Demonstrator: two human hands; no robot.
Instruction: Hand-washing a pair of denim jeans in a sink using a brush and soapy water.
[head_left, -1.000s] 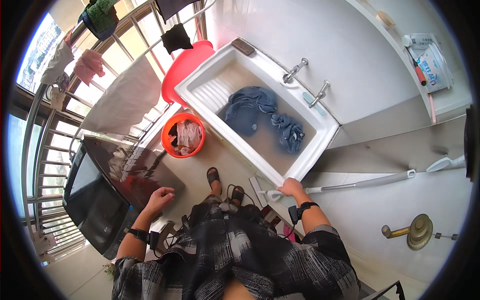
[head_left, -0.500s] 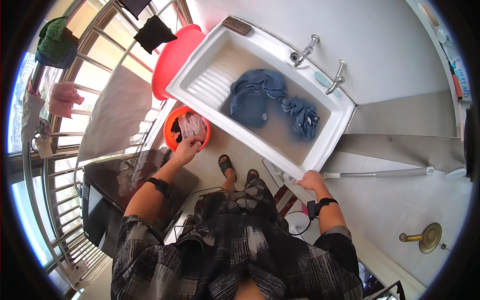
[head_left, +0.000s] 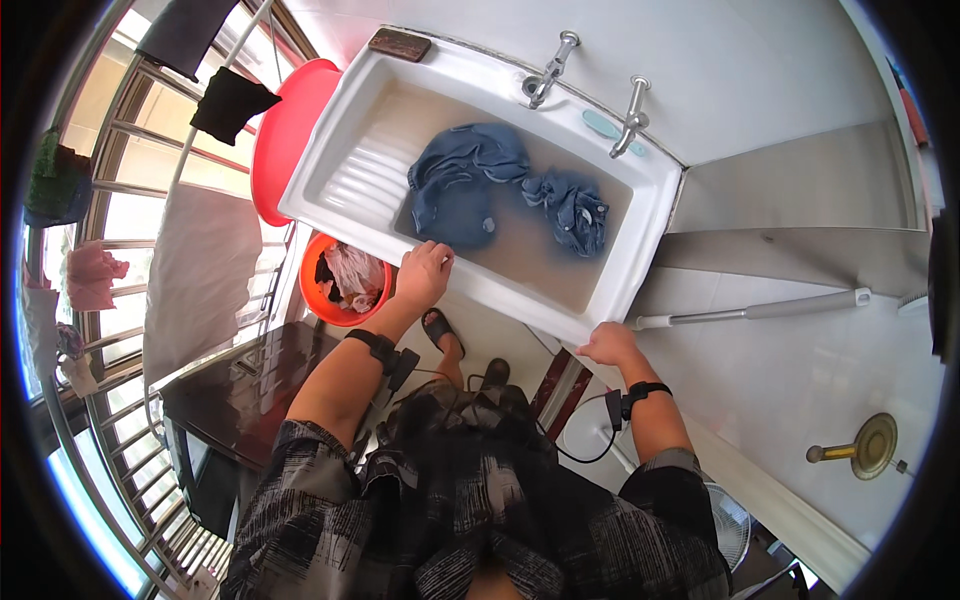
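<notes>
A white laundry sink (head_left: pixel 340 190) with a ribbed washboard side holds cloudy, brownish water. Two bunched pieces of blue cloth lie soaking there, a larger wet garment (head_left: pixel 455 190) and a smaller crumpled one (head_left: pixel 570 212). My left hand (head_left: pixel 425 272) rests on the sink's near rim, its fingers curled over the edge close to the larger garment. At the near right corner, my right hand (head_left: pixel 608 345) grips the same rim with its fingers closed. Below the sink's left end stands an orange bucket (head_left: pixel 312 285) containing pale and dark cloth.
A red basin (head_left: pixel 285 140) leans behind the sink's left end. Two metal taps (head_left: pixel 552 72) rise from the back rim, near a brown block (head_left: pixel 400 44). A grey-handled pole (head_left: pixel 800 306) extends rightward. Cloths hang by the window bars, above a dark, glossy-topped appliance (head_left: pixel 245 390).
My left hand has moved from above the orange bucket up and right onto the sink's rim. My right hand stays at the near right corner. The whole view has shifted a little.
</notes>
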